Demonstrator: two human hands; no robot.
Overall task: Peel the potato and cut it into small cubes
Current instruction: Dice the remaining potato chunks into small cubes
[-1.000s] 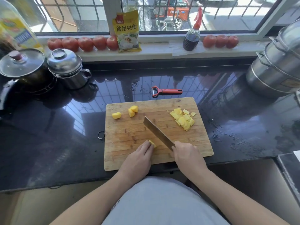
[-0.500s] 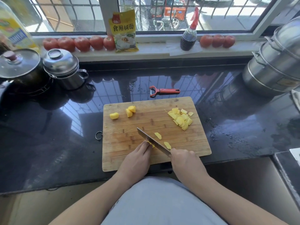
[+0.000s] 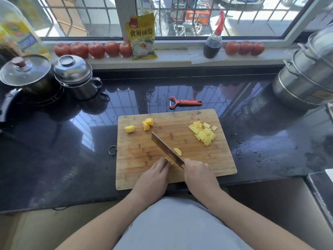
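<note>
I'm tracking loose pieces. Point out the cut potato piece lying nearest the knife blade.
The single slice touching the blade's right side; the others lie farther back on the board.

Sunlit barred window (image 3: pixel 198 17), black countertop (image 3: pixel 54 150)

The dark, glossy bench (image 3: pixel 54 159) mirrors the window bars. A wooden cutting board (image 3: pixel 207 165) lies at its near edge, a metal ring (image 3: pixel 112 150) just beside the board's left side. Behind the board lies a red peeler (image 3: pixel 185 102). At the far left stand a glass-lidded black pot (image 3: pixel 27 76) and a steel pot (image 3: pixel 76 78), touching; a big steel steamer (image 3: pixel 306 76) stands far right, with water spots (image 3: pixel 252 152) near it
</note>
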